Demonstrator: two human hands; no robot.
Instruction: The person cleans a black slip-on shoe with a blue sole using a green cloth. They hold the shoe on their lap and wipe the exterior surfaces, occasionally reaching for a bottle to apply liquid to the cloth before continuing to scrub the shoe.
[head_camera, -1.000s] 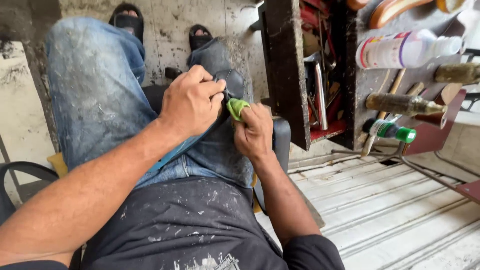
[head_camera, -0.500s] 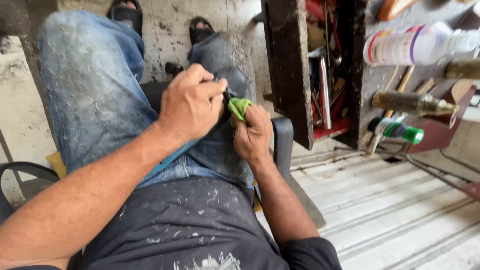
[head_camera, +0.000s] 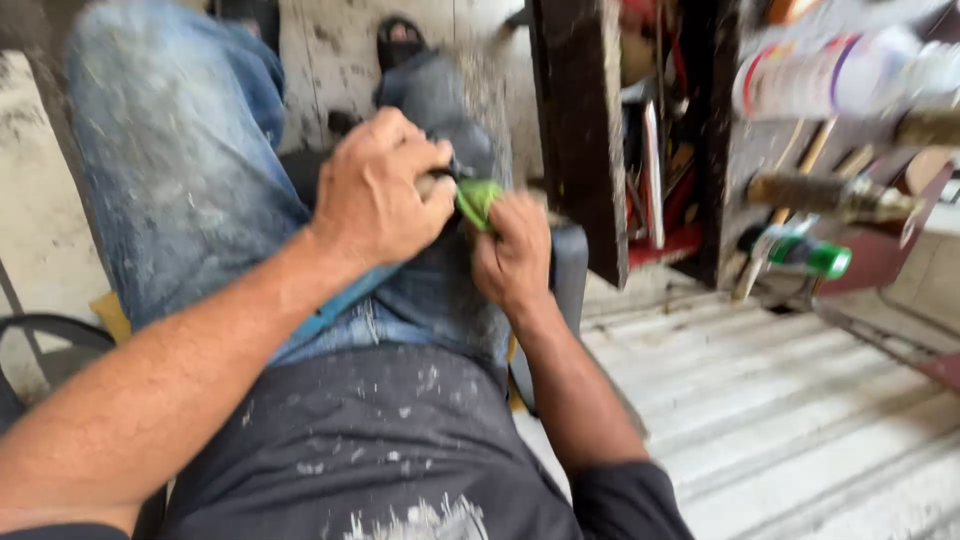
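I sit with my legs in worn blue jeans (head_camera: 170, 190) stretched out in front. My left hand (head_camera: 385, 190) is closed over the top of a small green object (head_camera: 478, 200) held above my right thigh. My right hand (head_camera: 512, 255) grips the same green object from below, fingers curled round it. The two hands touch each other at the object. What the green object is cannot be told; most of it is hidden by my fingers.
A dark wooden post (head_camera: 580, 130) stands just right of my hands. Behind it a rack holds tools, a white bottle (head_camera: 830, 75) and a green-capped bottle (head_camera: 815, 255). Corrugated metal sheet (head_camera: 790, 420) lies at the right. A dark chair frame (head_camera: 50, 330) is at the left.
Both hands stay closed on the green object at the same spot over the thigh. The view has shifted slightly and is more blurred.
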